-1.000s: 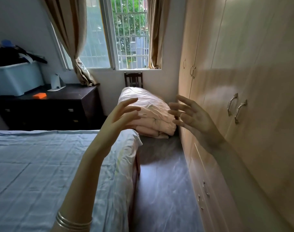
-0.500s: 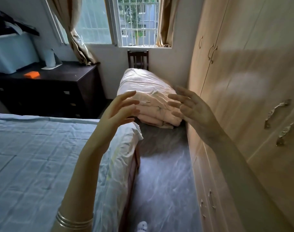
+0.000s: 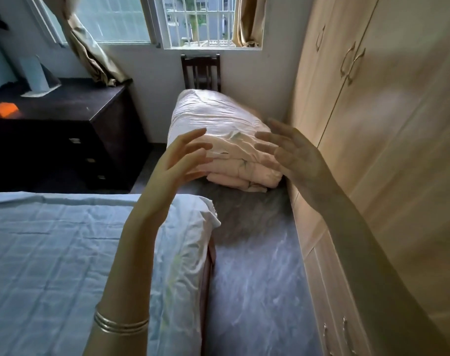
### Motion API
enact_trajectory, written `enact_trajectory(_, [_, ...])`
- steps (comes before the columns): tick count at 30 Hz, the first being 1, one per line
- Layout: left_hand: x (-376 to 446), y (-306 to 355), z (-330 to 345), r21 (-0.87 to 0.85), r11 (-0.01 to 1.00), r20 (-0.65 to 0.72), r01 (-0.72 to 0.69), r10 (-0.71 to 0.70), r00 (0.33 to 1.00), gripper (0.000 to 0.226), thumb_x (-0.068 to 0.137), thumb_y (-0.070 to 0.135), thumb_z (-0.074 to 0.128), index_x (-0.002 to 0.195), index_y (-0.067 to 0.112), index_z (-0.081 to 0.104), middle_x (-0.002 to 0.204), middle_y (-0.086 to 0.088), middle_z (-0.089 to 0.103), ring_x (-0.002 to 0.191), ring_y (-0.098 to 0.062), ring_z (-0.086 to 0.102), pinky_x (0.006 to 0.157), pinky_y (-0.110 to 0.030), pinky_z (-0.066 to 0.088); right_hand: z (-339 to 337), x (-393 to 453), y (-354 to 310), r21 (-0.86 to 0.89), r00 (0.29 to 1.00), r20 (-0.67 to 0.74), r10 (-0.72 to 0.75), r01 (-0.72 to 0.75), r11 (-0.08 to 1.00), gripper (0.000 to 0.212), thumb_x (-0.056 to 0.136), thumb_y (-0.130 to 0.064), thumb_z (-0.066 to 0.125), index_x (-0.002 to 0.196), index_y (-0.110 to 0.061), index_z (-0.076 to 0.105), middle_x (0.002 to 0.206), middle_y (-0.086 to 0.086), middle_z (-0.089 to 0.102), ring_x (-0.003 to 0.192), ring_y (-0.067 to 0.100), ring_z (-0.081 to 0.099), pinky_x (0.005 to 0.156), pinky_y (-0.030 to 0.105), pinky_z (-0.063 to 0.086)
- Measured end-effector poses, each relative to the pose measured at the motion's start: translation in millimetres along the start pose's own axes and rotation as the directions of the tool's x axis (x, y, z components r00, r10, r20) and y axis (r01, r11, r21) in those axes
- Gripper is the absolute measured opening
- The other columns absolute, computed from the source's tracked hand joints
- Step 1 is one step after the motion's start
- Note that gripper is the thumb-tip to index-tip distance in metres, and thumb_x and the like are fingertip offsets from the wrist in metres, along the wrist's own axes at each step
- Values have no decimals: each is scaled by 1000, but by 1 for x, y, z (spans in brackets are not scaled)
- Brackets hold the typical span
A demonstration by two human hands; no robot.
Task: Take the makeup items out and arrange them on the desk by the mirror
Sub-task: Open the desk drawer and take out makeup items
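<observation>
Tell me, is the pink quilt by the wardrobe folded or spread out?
Folded. The quilt sits as a thick stacked bundle with layered edges showing at its near end, against the wardrobe.

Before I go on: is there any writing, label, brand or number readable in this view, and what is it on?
None: no text can be read anywhere in this view.
The orange item on the dark dresser: no print visible.
The pale upright object beside it: no label visible.
The wardrobe doors and the folded bedding: plain, no marks.
The left hand and right hand hold nothing that bears text.
</observation>
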State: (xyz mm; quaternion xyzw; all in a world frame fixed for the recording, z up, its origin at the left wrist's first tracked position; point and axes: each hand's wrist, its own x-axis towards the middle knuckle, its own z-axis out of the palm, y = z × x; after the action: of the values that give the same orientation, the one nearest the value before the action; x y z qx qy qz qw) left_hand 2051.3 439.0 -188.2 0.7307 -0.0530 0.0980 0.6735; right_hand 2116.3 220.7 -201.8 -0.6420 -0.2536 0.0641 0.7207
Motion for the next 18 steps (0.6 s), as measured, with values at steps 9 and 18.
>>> enact_trajectory(9, [113,-62,3,20,994,-29,104,-104,994,43,83,32,51,126,29,53,111,7,66,99,-9,65,89,-30,51,-50,101,69,2,997,33,64,-64,998,72,70,-48,72,132,-21,47,126,3,60,118,23,57,97,34,49])
enact_trajectory(18, [250,-92,24,24,993,-130,111,-107,986,44,84,33,50,127,29,51,114,7,65,102,-9,65,82,-20,53,-118,245,102,33,982,169,82,-89,996,63,73,-44,69,130,-27,48,128,-1,60,119,20,57,98,34,48])
